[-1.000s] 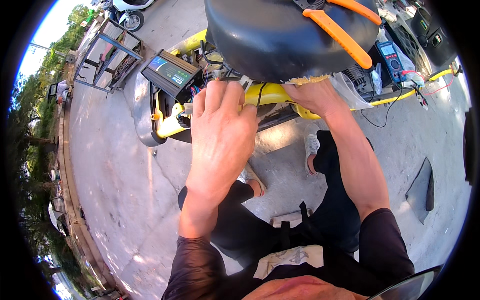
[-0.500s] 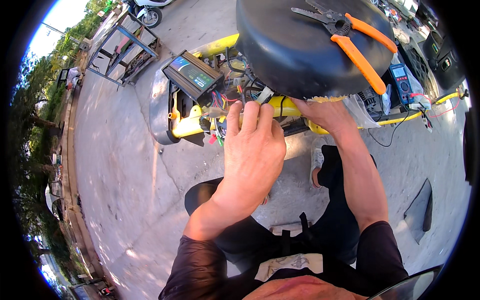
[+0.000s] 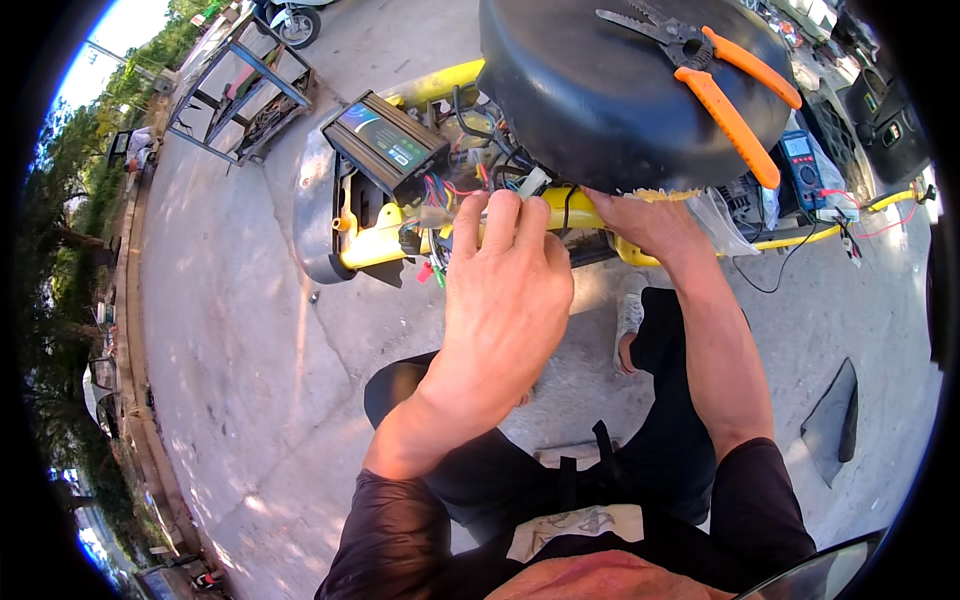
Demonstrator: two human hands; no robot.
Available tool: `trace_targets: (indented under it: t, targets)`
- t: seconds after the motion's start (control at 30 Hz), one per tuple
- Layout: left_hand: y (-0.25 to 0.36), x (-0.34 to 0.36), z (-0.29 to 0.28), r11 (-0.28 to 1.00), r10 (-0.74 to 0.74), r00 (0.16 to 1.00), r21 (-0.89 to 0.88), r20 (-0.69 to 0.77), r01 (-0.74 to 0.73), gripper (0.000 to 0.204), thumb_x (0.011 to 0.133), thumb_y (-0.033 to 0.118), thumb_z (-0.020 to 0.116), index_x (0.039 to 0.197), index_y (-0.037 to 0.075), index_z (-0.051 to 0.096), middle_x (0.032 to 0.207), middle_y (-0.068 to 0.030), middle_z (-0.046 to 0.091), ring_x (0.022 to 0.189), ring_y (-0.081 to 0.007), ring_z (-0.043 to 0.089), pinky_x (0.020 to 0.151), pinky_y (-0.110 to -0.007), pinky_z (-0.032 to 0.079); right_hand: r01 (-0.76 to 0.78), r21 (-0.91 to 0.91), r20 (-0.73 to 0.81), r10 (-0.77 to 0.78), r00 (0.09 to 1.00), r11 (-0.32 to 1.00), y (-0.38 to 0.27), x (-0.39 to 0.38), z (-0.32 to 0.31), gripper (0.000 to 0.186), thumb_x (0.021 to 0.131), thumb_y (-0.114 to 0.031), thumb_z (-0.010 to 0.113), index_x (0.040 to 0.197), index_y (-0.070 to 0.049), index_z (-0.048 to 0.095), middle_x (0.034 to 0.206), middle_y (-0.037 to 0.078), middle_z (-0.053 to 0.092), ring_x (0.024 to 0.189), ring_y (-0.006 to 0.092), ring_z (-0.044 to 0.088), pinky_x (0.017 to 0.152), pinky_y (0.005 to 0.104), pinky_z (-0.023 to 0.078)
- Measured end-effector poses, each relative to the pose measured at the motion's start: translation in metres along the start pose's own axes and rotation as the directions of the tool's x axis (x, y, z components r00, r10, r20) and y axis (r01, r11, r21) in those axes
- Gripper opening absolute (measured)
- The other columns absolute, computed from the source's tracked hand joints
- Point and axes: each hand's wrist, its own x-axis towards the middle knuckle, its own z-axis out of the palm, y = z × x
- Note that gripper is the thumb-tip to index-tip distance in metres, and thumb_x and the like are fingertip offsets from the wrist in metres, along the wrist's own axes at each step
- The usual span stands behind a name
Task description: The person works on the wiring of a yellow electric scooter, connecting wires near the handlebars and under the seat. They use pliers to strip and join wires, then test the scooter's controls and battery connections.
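My left hand (image 3: 508,275) reaches over a yellow frame tube (image 3: 375,248), its fingers bent down among coloured wires (image 3: 436,190). The fingertips are out of sight, so what they grip cannot be made out. A white connector (image 3: 533,183) sticks up just beyond those fingers. My right hand (image 3: 650,222) is at the tube below the edge of a black seat (image 3: 600,100); its fingers are mostly hidden there. Left of the wires sits a finned controller box (image 3: 388,143) with a dark label. Wire-stripping pliers (image 3: 735,110) with orange handles lie spread on the seat.
A blue multimeter (image 3: 803,168) with red and black leads stands right of the seat, near a clear plastic bag (image 3: 722,225). A metal frame stand (image 3: 240,95) and a parked scooter (image 3: 292,22) are at the far left. A dark flat piece (image 3: 832,420) lies on the concrete at right.
The view has shifted slightly, so the seat and pliers appear a little farther right. My left fingers have moved slightly at the wires; my right hand keeps its place under the seat edge.
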Motion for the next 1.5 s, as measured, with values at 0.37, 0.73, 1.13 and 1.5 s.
trace_targets:
  t: [0.37, 0.73, 1.13, 1.5]
  targets:
    - [-0.005, -0.001, 0.001, 0.999, 0.005, 1.000, -0.043, -0.024, -0.006, 0.016, 0.073, 0.012, 0.077, 0.084, 0.002, 0.070, 0.096, -0.0090, 0.053, 0.104, -0.0300, 0.054, 0.100, -0.047, 0.046, 0.172, -0.279, -0.094, -0.205, 0.974, 0.945, 0.043, -0.008, 0.014, 0.028, 0.092, -0.015, 0.063, 0.119, -0.012, 0.070, 0.112, 0.007, 0.071, 0.109, 0.0277, 0.069, 0.092, 0.0426, 0.055]
    - [-0.007, 0.001, -0.001, 0.997, -0.002, 1.000, -0.078, -0.013, 0.001, 0.015, 0.073, 0.011, 0.080, 0.083, 0.003, 0.071, 0.098, -0.0084, 0.054, 0.106, -0.0300, 0.053, 0.100, -0.045, 0.045, 0.285, -0.247, -0.207, -0.337, 0.918, 0.926, 0.053, -0.007, 0.013, 0.023, 0.091, -0.008, 0.063, 0.113, -0.010, 0.068, 0.106, 0.007, 0.069, 0.099, 0.0289, 0.068, 0.084, 0.0431, 0.054]
    - [-0.011, 0.005, 0.000, 0.994, -0.005, 1.000, -0.105, -0.012, 0.004, 0.012, 0.075, 0.010, 0.081, 0.082, 0.003, 0.074, 0.098, -0.0070, 0.056, 0.105, -0.0291, 0.054, 0.098, -0.044, 0.046, 0.237, -0.182, -0.227, -0.275, 0.934, 0.954, 0.047, 0.001, 0.017, 0.028, 0.092, -0.010, 0.066, 0.120, -0.012, 0.070, 0.115, 0.006, 0.071, 0.106, 0.0278, 0.068, 0.087, 0.0428, 0.054]
    - [-0.015, 0.008, 0.002, 0.989, -0.010, 1.000, -0.148, -0.025, 0.007, 0.012, 0.075, 0.010, 0.081, 0.082, 0.002, 0.076, 0.098, -0.0069, 0.057, 0.105, -0.0282, 0.054, 0.097, -0.043, 0.046, 0.250, -0.216, -0.299, -0.308, 0.903, 0.944, 0.044, 0.010, 0.035, 0.025, 0.096, -0.018, 0.058, 0.117, -0.013, 0.070, 0.114, 0.003, 0.069, 0.108, 0.0235, 0.066, 0.095, 0.0385, 0.054]
